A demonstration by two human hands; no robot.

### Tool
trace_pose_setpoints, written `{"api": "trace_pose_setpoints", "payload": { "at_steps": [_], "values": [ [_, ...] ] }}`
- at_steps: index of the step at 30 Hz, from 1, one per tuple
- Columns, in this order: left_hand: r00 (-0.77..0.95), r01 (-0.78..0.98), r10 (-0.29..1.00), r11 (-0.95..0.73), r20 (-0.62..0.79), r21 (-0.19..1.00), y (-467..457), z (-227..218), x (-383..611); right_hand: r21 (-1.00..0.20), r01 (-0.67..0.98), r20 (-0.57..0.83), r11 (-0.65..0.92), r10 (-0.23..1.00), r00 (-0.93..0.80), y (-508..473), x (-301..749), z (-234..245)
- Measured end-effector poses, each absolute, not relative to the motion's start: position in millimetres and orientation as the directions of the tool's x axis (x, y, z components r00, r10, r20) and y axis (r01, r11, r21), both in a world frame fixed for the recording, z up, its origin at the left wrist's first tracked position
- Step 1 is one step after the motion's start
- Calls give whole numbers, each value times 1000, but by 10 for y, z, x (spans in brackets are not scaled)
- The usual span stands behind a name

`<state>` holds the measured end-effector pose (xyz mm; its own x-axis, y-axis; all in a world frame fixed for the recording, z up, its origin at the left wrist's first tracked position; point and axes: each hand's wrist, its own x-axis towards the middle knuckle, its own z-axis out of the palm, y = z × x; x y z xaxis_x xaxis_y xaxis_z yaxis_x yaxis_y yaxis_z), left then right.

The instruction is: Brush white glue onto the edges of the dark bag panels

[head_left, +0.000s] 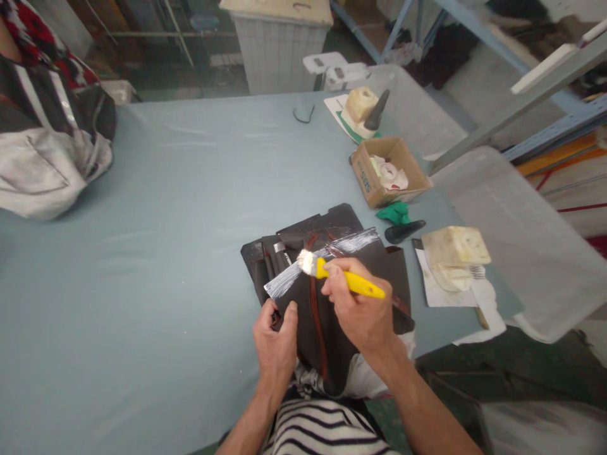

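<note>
I am watching a dark bag [336, 344] lying under both hands, its white-smeared strip [353, 242] slanting from lower left to upper right. The right hand [365, 313], nearer the strip's middle, is grasping a yellow-handled brush [358, 283] in its fingers, the bristles touching the strip just up-left of them. The left hand [276, 338] is pinching the bag below the strip's lower end. The counter [165, 253] is supporting everything.

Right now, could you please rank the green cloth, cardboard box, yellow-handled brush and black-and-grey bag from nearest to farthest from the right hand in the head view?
From the right hand:
1. Yellow-handled brush: held in it.
2. Green cloth: ahead, slightly right.
3. Cardboard box: just beyond the cloth.
4. Black-and-grey bag: far left.
</note>
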<state>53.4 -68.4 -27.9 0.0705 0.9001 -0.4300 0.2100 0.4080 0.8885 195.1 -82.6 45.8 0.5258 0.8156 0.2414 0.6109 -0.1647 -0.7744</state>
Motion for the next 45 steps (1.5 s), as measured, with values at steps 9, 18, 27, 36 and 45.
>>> {"api": "trace_pose_setpoints", "payload": {
  "at_steps": [9, 18, 27, 36, 45],
  "values": [
    [57, 218, 904, 404, -425, 888, -665, -239, 539, -829, 529, 184, -180, 806, 563, -851, 2094, 414],
    [37, 250, 884, 443, -465, 861, -679, -264, 514, -826, 548, 193, -127, 851, 488, -897, 2099, 418],
    [37, 245, 892, 428, -450, 870, -696, -208, 568, -742, 657, 216, -133, 880, 422, -859, 2186, 583],
    [78, 269, 928, 331, -363, 904, -738, -155, 575, -594, 798, 351, -104, 859, 373, -659, 2115, 553],
    [62, 260, 911, 379, -407, 888, -758, -204, 524, -746, 629, 125, -220, 881, 456, -905, 2109, 734]
  ]
}}
